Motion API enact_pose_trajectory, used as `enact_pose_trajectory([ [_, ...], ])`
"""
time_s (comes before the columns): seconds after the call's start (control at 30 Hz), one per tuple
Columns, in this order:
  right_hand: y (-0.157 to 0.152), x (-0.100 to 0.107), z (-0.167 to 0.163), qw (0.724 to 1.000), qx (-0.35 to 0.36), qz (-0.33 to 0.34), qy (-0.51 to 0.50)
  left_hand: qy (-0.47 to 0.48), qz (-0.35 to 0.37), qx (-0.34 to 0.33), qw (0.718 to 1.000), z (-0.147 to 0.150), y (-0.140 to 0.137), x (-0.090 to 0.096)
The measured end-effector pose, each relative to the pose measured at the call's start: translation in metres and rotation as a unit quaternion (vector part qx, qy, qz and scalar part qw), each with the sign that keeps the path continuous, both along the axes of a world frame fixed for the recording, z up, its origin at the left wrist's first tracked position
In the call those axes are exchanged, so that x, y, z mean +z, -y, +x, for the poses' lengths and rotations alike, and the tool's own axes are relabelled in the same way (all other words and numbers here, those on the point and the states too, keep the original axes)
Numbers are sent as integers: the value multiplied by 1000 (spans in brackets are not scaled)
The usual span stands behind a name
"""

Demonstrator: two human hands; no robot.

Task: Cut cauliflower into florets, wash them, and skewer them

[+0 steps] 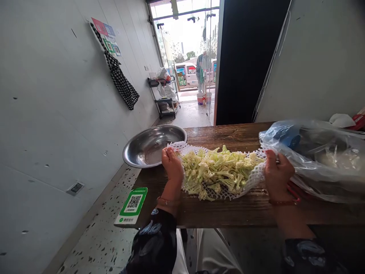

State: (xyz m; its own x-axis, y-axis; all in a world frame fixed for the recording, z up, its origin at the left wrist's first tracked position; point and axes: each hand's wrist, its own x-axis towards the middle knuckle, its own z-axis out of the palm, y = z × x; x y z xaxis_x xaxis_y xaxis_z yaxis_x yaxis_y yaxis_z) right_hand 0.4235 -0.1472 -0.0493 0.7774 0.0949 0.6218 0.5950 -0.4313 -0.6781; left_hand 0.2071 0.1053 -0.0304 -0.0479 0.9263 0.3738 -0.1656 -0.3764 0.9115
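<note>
A white foam net [258, 173] lies spread across the wooden table, with a heap of cut cauliflower florets [216, 169] on it. My left hand [173, 165] pinches the net's left end, close to the rim of a steel basin [142, 150]. At the opposite end, my right hand [277, 171] grips the net with fingers closed. Both ends are raised a little, and the florets sit in the sag between them. Some white net overlaps the basin's near right rim. The inside of the basin that shows is bare metal.
A clear plastic bag [327, 160] with blue and pale contents covers the table's right side. A green payment-code card [131, 205] lies at the table's left front corner. Beyond the table stand a wheeled cart [164, 97] and a glass door, with a person outside.
</note>
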Motion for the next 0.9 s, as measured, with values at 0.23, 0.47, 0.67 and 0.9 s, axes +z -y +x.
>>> enact_pose_trajectory([
  [0.23,-6,-16,1,997,59,-47,-17,-69,2,-52,996,8,7,-12],
  [0.47,5,-44,18,987,97,-104,-67,-138,1,-83,987,-7,-1,-30],
  [0.67,28,-39,25,974,83,-210,18,-154,-25,-108,982,-44,6,-52],
  [0.9,-29,17,-47,900,319,-250,159,-83,-98,-170,977,-63,13,-64],
])
